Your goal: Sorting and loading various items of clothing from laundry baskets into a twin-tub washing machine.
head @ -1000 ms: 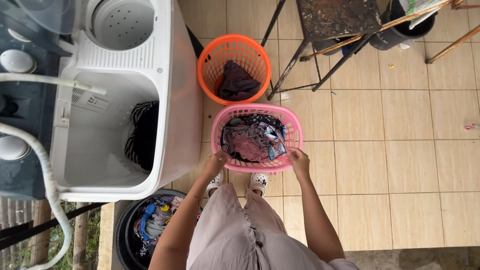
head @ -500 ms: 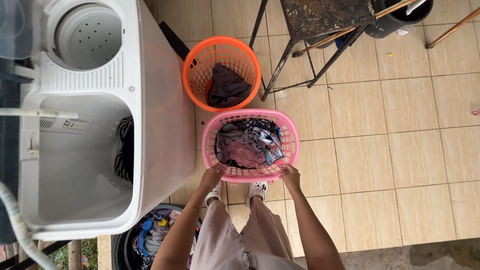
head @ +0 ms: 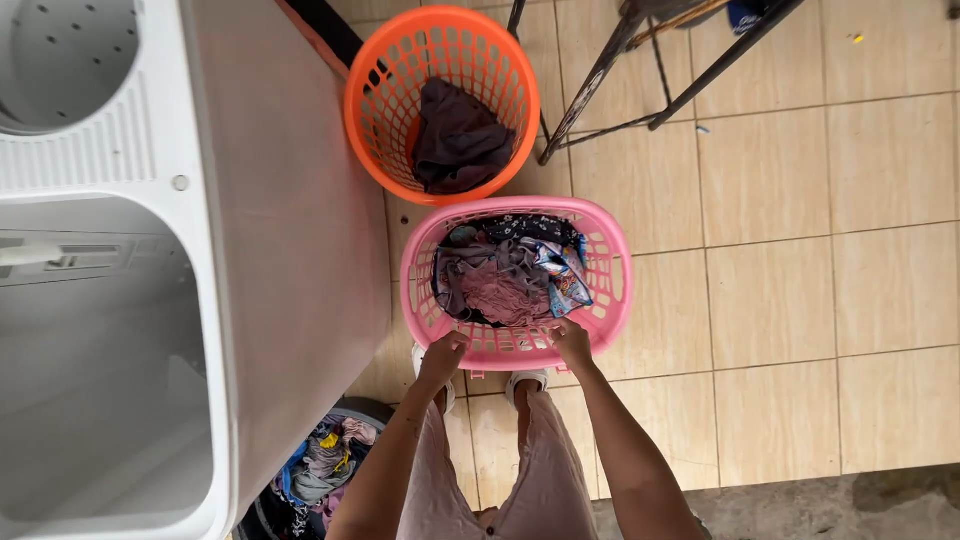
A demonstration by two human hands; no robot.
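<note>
A pink laundry basket [head: 612, 270] full of mixed clothes [head: 505, 280] rests on the tiled floor in front of my feet. My left hand [head: 443, 357] and my right hand [head: 572, 346] both grip its near rim, one toward each corner. Just beyond it stands a round orange basket [head: 375, 100] with a dark garment [head: 458, 140] inside. My arms reach straight down over my light trousers.
A white twin-tub washing machine [head: 180, 300] fills the left side, close to both baskets. A dark bucket of clothes [head: 320, 470] sits by my left leg. Black metal legs of a stand [head: 600, 80] rise behind the orange basket. Beige tiles [head: 800, 280] spread to the right.
The view has tilted down and closer. The pink basket has come nearer my feet, and both hands stay on its near rim.
</note>
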